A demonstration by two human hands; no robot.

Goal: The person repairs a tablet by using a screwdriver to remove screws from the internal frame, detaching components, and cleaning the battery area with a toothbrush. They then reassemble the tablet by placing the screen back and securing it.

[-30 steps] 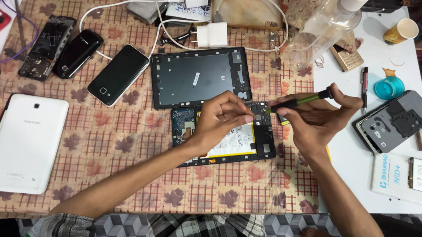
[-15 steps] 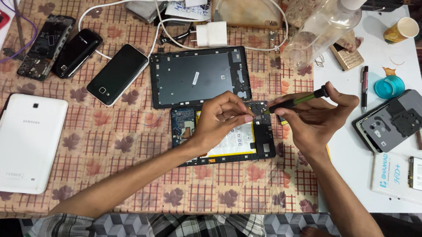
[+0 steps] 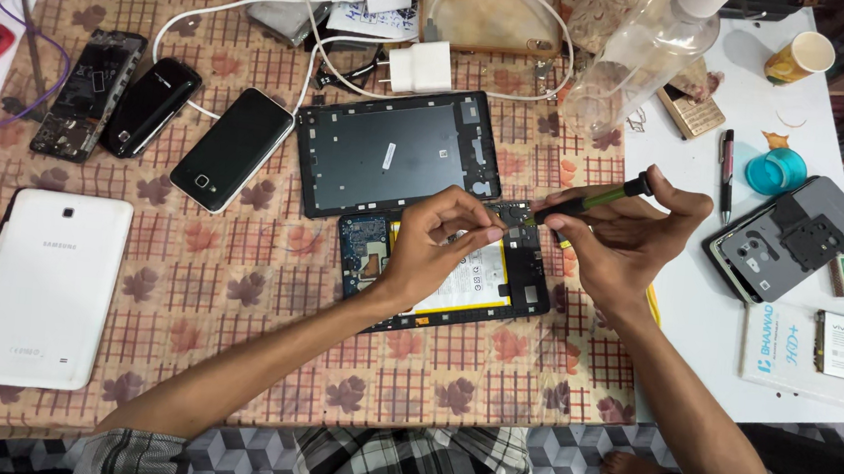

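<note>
done: tablet (image 3: 439, 273) open, back cover (image 3: 398, 155) off | now: right hand (image 3: 633, 234) grips screwdriver (image 3: 591, 197) (tip at top edge), left hand (image 3: 437, 243) pinches there | left: insides still in

There is just one camera. It sits on the person's head and looks almost straight down at the table (image 3: 232, 353). The top of the picture is the far side of the table, and the bottom is the near side, where the person's lap and one bare foot (image 3: 632, 471) show below the edge. The camera is close, about as far as the arms reach. Both arms come up from the bottom edge, and the left hand (image 3: 437, 243) and right hand (image 3: 633, 234) meet near the middle. The view takes in most of the table from side to side. No second view shares this scene.
</note>
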